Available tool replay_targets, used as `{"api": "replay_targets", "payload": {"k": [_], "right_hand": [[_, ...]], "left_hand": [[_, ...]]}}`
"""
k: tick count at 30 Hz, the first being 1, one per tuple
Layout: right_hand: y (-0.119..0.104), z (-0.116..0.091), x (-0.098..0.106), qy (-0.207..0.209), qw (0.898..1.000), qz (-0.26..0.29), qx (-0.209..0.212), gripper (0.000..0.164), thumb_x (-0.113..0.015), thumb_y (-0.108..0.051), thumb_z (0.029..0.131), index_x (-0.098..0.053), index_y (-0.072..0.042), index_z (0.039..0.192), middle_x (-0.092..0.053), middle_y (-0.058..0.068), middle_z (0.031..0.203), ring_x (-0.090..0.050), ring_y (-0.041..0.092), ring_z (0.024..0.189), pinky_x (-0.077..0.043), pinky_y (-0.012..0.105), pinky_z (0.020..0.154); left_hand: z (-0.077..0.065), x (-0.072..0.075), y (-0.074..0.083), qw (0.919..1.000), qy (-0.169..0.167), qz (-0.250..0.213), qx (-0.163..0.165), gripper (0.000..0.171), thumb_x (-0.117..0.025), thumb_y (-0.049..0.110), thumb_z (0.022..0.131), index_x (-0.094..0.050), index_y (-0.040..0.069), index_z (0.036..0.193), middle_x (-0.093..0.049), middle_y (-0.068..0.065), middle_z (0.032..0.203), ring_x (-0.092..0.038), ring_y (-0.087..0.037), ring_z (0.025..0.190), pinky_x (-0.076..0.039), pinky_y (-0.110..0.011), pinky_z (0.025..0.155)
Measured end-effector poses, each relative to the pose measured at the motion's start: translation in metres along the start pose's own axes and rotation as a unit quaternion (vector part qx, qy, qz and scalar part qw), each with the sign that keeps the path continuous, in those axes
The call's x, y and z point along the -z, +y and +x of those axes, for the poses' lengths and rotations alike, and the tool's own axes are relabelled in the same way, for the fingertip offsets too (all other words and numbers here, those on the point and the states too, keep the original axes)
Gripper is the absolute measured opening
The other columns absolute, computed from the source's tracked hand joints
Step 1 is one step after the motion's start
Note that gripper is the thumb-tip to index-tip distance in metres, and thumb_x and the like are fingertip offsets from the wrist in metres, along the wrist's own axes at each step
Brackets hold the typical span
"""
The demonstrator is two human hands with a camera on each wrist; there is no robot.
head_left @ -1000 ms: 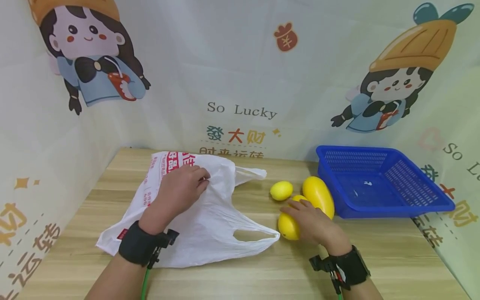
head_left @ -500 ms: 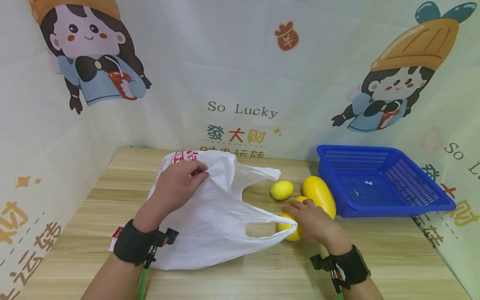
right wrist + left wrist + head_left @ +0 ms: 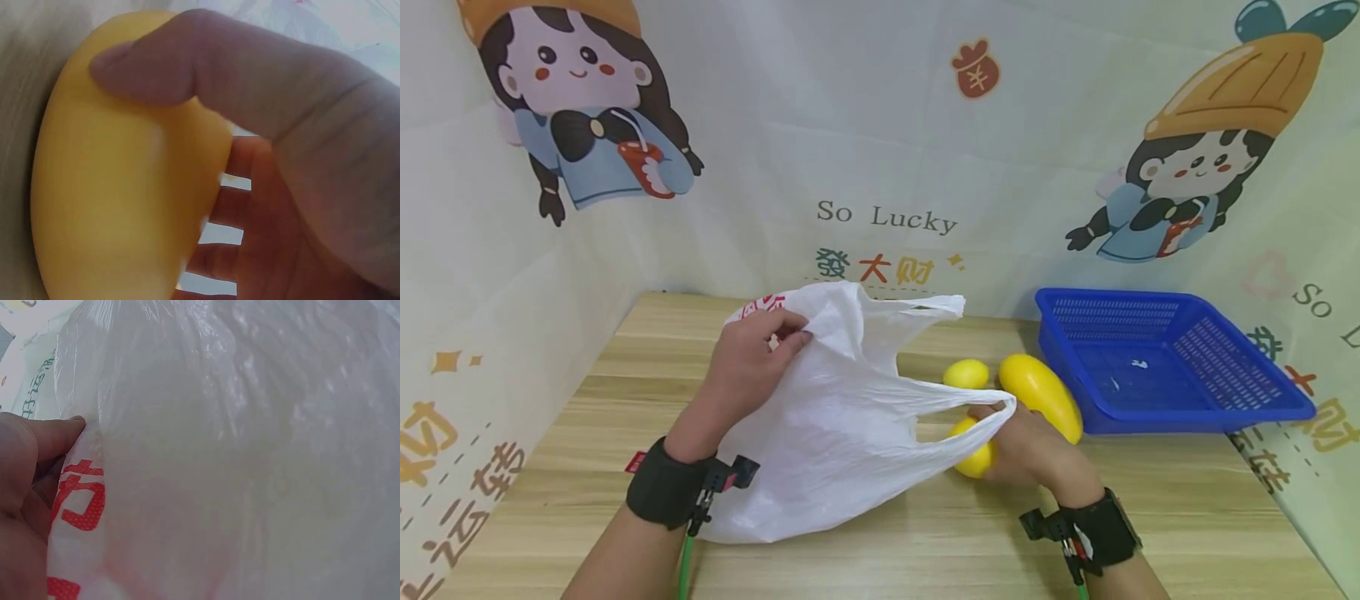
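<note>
My left hand [image 3: 748, 358] pinches the upper edge of a white plastic carrier bag [image 3: 827, 450] between thumb and fingers. The bag bulges off the table, with red print near its far end; in the left wrist view its film [image 3: 237, 462] fills most of the picture. My right hand [image 3: 1033, 446] holds a smooth yellow oval fruit [image 3: 968, 462], partly covered by the hand and a bag handle. The right wrist view shows my thumb lying across the fruit [image 3: 112, 200], with the fingers on its other side. Whether the fruit touches the table is unclear.
A lemon [image 3: 966, 374] lies just beyond my right hand. Beside it rests a larger, long yellow fruit [image 3: 1037, 387], close to a blue plastic basket [image 3: 1187, 417] at the right. A printed cloth [image 3: 887, 125] hangs behind the wooden table [image 3: 925, 550].
My left hand has drawn the bag's edge up, and the bag has lifted and shifted right. Its near handle now overlaps the fruit and my right hand, which has stayed in about the same place.
</note>
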State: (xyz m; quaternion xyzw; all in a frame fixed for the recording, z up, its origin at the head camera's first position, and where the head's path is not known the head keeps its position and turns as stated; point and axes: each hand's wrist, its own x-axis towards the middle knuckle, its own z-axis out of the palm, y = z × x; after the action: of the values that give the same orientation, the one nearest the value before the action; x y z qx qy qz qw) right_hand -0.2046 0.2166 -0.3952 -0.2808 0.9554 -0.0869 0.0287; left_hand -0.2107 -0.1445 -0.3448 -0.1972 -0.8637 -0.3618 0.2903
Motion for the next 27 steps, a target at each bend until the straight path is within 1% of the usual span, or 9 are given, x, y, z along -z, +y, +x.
{"api": "replay_targets", "payload": {"k": [3,6,10,14,17,20,23,25,27], "right_hand": [[0.001,0.001,-0.001,-0.008,1.0,0.012,-0.007,0.063,-0.091,-0.025,0.065,-0.063,-0.013,0.12,-0.064,0.007,0.114,-0.06,0.03,0.099,-0.053,0.046,0.077],[0.002,0.002,-0.003,-0.011,1.0,0.017,-0.008,0.065,-0.091,-0.023,0.064,-0.062,-0.016,0.121,-0.063,0.008,0.115,-0.059,0.029,0.095,-0.052,0.045,0.07],[0.004,0.003,-0.004,-0.021,1.0,0.009,-0.014,0.075,-0.092,-0.019,0.062,-0.06,-0.017,0.13,-0.062,0.012,0.125,-0.059,0.031,0.095,-0.051,0.047,0.064],[0.005,0.004,-0.004,-0.021,1.0,0.012,-0.009,0.08,-0.091,-0.019,0.063,-0.057,-0.018,0.136,-0.062,0.012,0.125,-0.059,0.029,0.091,-0.051,0.044,0.063],[0.006,0.004,-0.001,-0.009,0.999,0.038,-0.003,0.08,-0.089,-0.018,0.064,-0.056,-0.017,0.137,-0.063,0.008,0.121,-0.058,0.025,0.091,-0.052,0.042,0.071],[0.008,0.002,0.005,0.003,0.997,0.077,0.001,0.072,-0.086,-0.015,0.066,-0.058,-0.013,0.132,-0.063,0.003,0.111,-0.056,0.021,0.088,-0.051,0.039,0.077],[0.007,0.001,0.014,0.017,0.993,0.117,0.004,0.065,-0.084,-0.013,0.068,-0.057,-0.01,0.127,-0.063,0.0,0.104,-0.056,0.018,0.085,-0.051,0.038,0.078],[0.005,0.003,0.019,0.027,0.99,0.141,0.01,0.064,-0.084,-0.019,0.074,-0.055,-0.008,0.13,-0.065,0.001,0.106,-0.059,0.018,0.087,-0.053,0.038,0.081],[0.003,0.005,0.024,0.033,0.988,0.151,0.014,0.069,-0.085,-0.025,0.078,-0.051,-0.006,0.135,-0.065,0.004,0.113,-0.061,0.019,0.093,-0.054,0.042,0.086]], "left_hand": [[-0.001,0.001,0.0,1.0,0.0,-0.003,0.005,0.012,-0.076,-0.001,0.087,-0.074,-0.003,0.099,-0.071,-0.011,0.084,-0.06,-0.021,0.074,-0.044,-0.032,0.064],[-0.002,0.002,0.001,0.9999,0.0,-0.008,0.013,0.011,-0.075,-0.001,0.088,-0.074,-0.003,0.099,-0.071,-0.011,0.084,-0.059,-0.021,0.074,-0.043,-0.031,0.064],[-0.001,0.004,0.002,0.9997,0.0,-0.013,0.02,0.011,-0.075,-0.001,0.088,-0.074,-0.003,0.099,-0.071,-0.011,0.084,-0.059,-0.022,0.075,-0.042,-0.031,0.064],[0.001,0.005,0.002,0.9997,-0.001,-0.012,0.02,0.011,-0.075,0.0,0.088,-0.074,-0.003,0.099,-0.071,-0.011,0.085,-0.059,-0.022,0.075,-0.042,-0.032,0.065],[0.002,0.005,0.003,0.9997,-0.004,-0.011,0.02,0.011,-0.075,0.001,0.089,-0.074,-0.003,0.099,-0.072,-0.012,0.085,-0.059,-0.022,0.075,-0.043,-0.033,0.065],[0.003,0.004,0.004,0.9997,-0.008,-0.012,0.02,0.011,-0.075,0.001,0.089,-0.074,-0.003,0.099,-0.072,-0.012,0.085,-0.059,-0.022,0.075,-0.043,-0.033,0.065],[0.002,0.004,0.004,0.9996,-0.01,-0.014,0.02,0.011,-0.075,0.001,0.089,-0.073,-0.003,0.099,-0.072,-0.012,0.085,-0.059,-0.022,0.075,-0.043,-0.033,0.066],[0.002,0.003,0.003,0.9996,-0.012,-0.014,0.021,0.011,-0.075,0.001,0.089,-0.074,-0.003,0.099,-0.072,-0.012,0.085,-0.06,-0.022,0.075,-0.043,-0.033,0.066],[0.001,0.003,0.003,0.9996,-0.013,-0.012,0.021,0.01,-0.075,0.001,0.089,-0.074,-0.003,0.098,-0.072,-0.012,0.085,-0.06,-0.022,0.076,-0.044,-0.033,0.066]]}}
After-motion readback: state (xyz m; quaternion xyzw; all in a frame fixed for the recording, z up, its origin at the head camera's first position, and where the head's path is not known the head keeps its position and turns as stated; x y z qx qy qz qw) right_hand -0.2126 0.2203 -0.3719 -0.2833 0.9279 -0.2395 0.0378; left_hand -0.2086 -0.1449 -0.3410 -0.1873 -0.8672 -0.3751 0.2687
